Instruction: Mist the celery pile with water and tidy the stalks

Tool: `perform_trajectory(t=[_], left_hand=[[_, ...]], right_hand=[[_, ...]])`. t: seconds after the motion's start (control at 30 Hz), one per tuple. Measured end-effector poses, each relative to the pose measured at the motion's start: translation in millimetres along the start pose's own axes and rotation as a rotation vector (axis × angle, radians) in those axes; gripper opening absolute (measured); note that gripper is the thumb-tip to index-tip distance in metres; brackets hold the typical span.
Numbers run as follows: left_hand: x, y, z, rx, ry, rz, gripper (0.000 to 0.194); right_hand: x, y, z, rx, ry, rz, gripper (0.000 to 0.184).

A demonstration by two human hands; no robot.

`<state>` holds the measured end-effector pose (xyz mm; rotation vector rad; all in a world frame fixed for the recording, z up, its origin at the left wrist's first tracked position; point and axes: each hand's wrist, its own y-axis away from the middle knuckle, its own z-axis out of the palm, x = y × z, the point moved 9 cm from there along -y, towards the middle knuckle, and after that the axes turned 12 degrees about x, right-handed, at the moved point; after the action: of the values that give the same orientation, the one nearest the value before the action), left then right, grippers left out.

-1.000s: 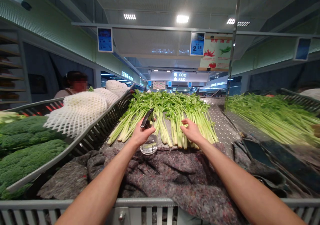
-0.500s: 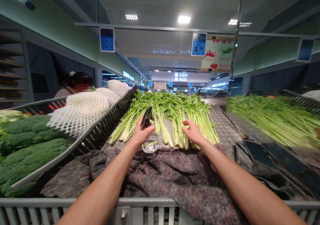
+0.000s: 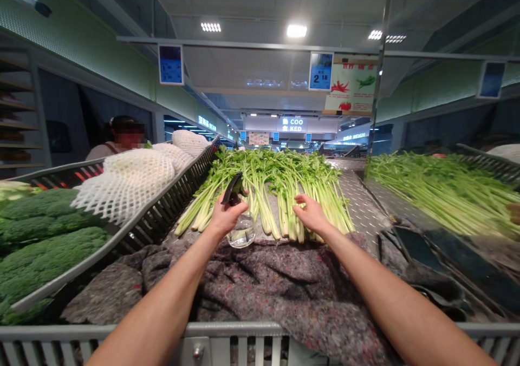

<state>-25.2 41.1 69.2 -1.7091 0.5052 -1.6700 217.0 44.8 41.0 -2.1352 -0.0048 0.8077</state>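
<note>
Contents of the produce stand, by number. Two hands of one person: a left hand (image 3: 228,215) and a right hand (image 3: 312,214). One spray bottle (image 3: 242,236). One spread of celery (image 3: 284,206), its stalks too crowded to count. At least two broccoli heads (image 3: 52,252) and at least three white foam nets (image 3: 134,174). One second person (image 3: 99,150). Large blue price signs (image 3: 170,64): two left of the upright post (image 3: 379,68), one right of it. Small blue signs (image 3: 276,136) in the distance: three. One produce poster (image 3: 352,87). One bolt (image 3: 197,351).
</note>
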Motion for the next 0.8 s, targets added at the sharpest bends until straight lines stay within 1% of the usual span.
perform_trajectory(t=[0.17,0.47,0.67,0.8], left_hand=[[0,-1,-2.1,0.018,0.000,0.001,0.028],[-1,6,9.0,-0.077,-0.046,0.037,0.034],[-8,9,17.3,-0.166,-0.031,0.002,0.039],[-7,7,15.1,-0.152,-0.047,0.004,0.033]], right_hand=[[0,1,1,-0.006,0.007,0.003,0.032],[1,0,3,-0.015,0.000,-0.010,0.033],[2,0,4,-0.017,-0.002,-0.007,0.032],[1,0,3,-0.021,-0.007,0.000,0.032]])
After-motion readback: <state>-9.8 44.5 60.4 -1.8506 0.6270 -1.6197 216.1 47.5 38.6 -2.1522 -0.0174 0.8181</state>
